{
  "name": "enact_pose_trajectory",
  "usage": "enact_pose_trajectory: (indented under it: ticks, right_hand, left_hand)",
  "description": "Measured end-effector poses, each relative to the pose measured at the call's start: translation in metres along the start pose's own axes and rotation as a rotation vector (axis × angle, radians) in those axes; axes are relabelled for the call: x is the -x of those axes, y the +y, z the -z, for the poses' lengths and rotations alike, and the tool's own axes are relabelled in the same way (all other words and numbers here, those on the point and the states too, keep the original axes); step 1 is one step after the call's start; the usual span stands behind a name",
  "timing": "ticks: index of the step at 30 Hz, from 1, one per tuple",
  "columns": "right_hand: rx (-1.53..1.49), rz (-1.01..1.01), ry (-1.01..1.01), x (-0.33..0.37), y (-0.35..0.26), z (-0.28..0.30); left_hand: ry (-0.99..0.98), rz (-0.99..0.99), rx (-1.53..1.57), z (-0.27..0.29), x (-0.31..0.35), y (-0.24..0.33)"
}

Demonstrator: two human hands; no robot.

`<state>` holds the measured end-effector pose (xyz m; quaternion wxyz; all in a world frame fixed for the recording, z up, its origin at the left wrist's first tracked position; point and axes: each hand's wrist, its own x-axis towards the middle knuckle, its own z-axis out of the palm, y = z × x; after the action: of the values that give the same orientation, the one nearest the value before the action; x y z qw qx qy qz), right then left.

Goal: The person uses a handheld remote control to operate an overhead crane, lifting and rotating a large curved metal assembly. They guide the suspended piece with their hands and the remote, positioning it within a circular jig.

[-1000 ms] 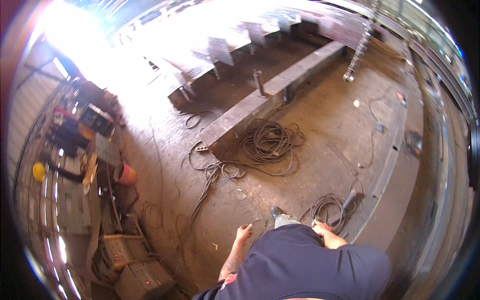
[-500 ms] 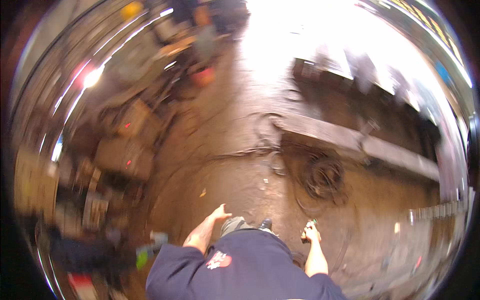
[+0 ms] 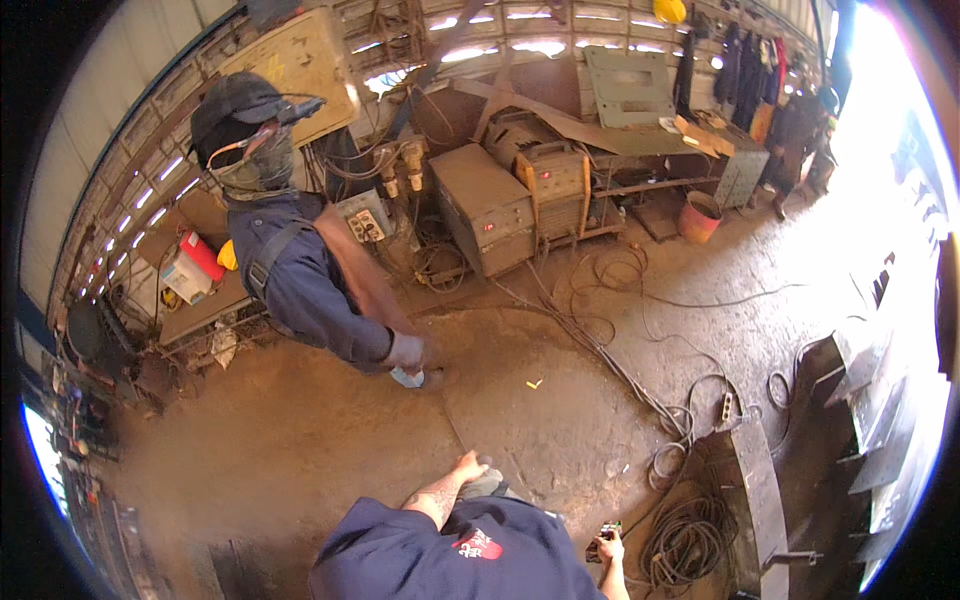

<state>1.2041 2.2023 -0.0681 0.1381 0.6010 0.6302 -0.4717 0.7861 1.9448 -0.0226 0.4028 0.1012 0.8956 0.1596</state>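
My left hand [image 3: 467, 466] hangs over my left thigh, nothing visible in it, its fingers loosely apart. Low beside my right hip, my right hand [image 3: 608, 549] is closed round a small dark object [image 3: 600, 541] with a bit of green at its top; its kind cannot be made out. Below that hand a coil of dark cable [image 3: 690, 540] lies on the floor, apart from it. A co-worker [image 3: 300, 260] in a cap, face covering, dark blue jacket and brown apron stands ahead to the left, a gloved hand [image 3: 405, 352] held low.
Two brown box-shaped machines [image 3: 485, 210] with red lights stand against the wall. Loose cables [image 3: 600, 345] run across the floor toward a power strip [image 3: 727, 407]. A long steel beam [image 3: 755, 500] lies at the right. Farther back are a red bucket [image 3: 699, 216] and a workbench [image 3: 640, 140].
My view has swung left, bringing the co-worker and the machines into clear sight. The coil and beam now appear lower and farther right. My right hand still holds the small object.
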Motion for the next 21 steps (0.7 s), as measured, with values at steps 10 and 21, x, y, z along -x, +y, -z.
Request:
enact_pose_trajectory:
  ticks: [10,21]
  right_hand:
    - [0.035,-0.08,0.166,0.098,-0.193,-0.003]
    - [0.036,-0.6,0.335,0.284,-0.025,-0.278]
  left_hand:
    - [-0.134,-0.154,0.021,0.119,-0.121,-0.123]
    - [-0.628,-0.091,-0.435,0.171,-0.185,-0.02]
